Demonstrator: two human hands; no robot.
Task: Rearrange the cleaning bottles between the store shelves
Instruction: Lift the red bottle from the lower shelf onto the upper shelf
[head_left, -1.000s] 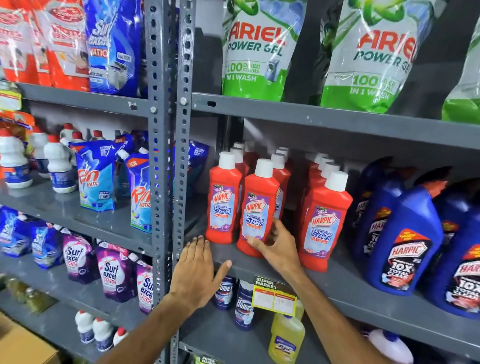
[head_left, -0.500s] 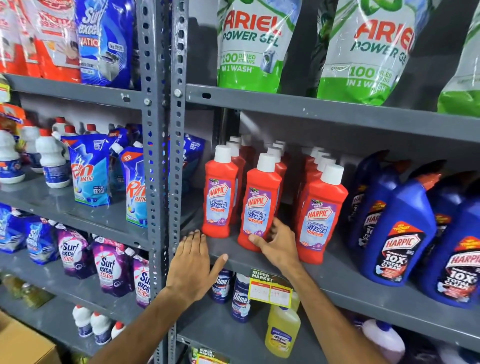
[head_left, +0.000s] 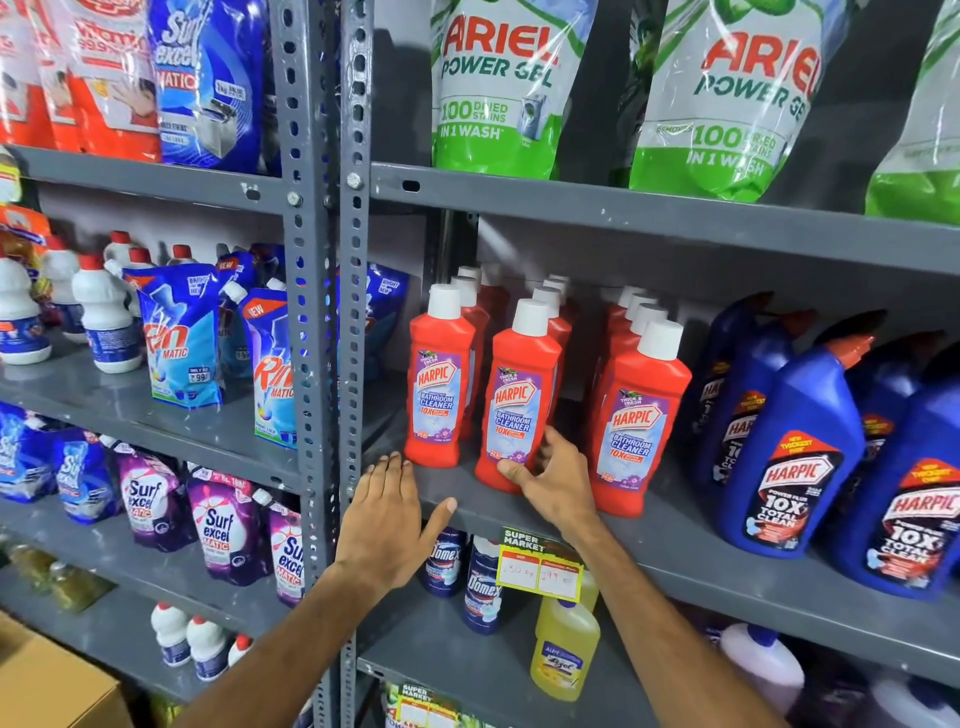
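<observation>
On the middle shelf (head_left: 649, 551), little had changed over the last second: the right hand (head_left: 558, 480) kept its thumb and fingers closed round the base of the middle red Harpic bottle (head_left: 519, 400), which stood upright at the front edge. Flat and spread, the left hand (head_left: 387, 519) stayed on the shelf lip, holding nothing. Lifting had probably not begun.

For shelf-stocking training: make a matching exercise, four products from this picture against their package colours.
Things:
1. Harpic Bathroom Cleaner bottle
2. Harpic 10X bottle
3. Ariel Power Gel pouch
4. bottle under the price tag

Colours:
A. yellow
B. green and white
C. red with white cap
D. dark blue

Pairs: 1-C, 2-D, 3-B, 4-A
</observation>
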